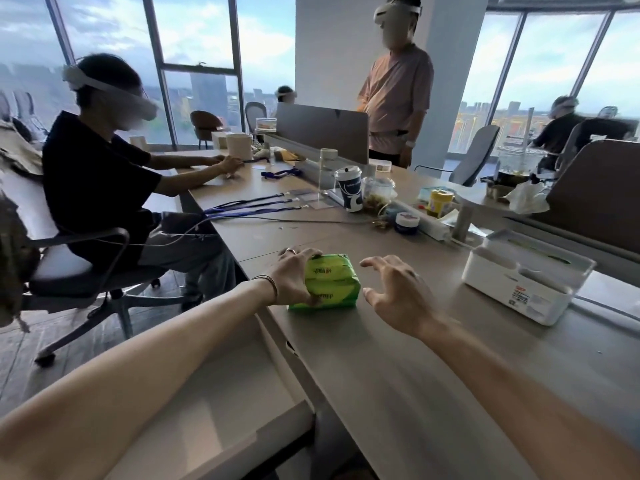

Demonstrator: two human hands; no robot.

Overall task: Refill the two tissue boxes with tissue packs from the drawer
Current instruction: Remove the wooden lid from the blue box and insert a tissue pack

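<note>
- Left hand (294, 271) grips the green tissue pack (329, 284) lying on the desk (433, 358).
- Right hand (398, 292), fingers spread, sits just beside the pack.
- White tissue box (523, 282) stands to the right.
- Drawer (221, 410) is open below.

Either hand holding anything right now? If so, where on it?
Left hand grips the green tissue pack by its left end, on the table. Right hand is open, empty.

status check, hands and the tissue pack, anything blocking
Left hand gripping green tissue pack on the desk. Right hand open beside it, not touching. White tissue box off to the right, path clear.
</note>
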